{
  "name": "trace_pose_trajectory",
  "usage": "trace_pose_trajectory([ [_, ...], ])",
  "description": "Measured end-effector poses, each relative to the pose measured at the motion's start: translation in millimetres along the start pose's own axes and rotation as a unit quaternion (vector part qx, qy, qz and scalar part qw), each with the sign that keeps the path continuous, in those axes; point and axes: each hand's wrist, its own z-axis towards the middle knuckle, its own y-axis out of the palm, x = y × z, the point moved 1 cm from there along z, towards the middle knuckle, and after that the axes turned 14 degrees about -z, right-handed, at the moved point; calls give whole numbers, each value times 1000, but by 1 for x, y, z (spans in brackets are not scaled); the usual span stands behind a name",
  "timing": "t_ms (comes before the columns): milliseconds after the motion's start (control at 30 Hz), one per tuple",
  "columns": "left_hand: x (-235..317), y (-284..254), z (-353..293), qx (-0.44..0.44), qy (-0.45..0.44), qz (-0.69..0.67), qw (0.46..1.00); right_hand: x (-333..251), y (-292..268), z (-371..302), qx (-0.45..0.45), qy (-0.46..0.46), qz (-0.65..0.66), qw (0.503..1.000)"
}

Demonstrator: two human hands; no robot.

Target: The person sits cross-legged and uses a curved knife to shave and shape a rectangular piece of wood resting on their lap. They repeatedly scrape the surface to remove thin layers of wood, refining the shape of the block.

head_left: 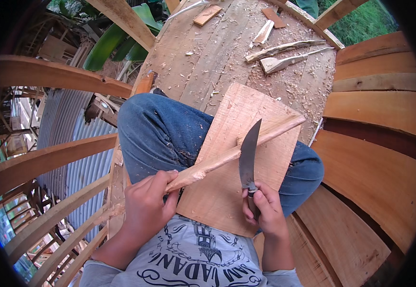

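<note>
Board (222, 191) across your legs (153, 129). Stick (213, 164) slants over it, long axis near-left to far-right. Knife (249, 160) over board's right half, crossing stick. Your left hand (148, 197) clamps stick just left of board; right hand's (269, 206) fingers wrap knife.

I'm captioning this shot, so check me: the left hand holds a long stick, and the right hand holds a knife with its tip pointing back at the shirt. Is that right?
Not quite: the head view shows the tip of the knife pointing away from the shirt. The left hand does hold a long stick, and the right hand holds the knife.
</note>
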Motion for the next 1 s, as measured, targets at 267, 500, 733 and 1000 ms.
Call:
trace_pose_trajectory([
  [267, 0, 1, 2, -4, 2, 4, 1000, -14, 19, -19, -27, -74, 145, 986],
  [500, -2, 3, 1, 4, 14, -5, 1000, -18, -3, -10, 260, -170, 39, 950],
  [733, -2, 1, -3, 6, 12, 1, 1000, 1, 9, -1, 116, -86, -246, 959],
  [1000, -2, 2, -1, 13, 11, -4, 1000, -3, 10, -1, 54, -8, -90, 994],
])
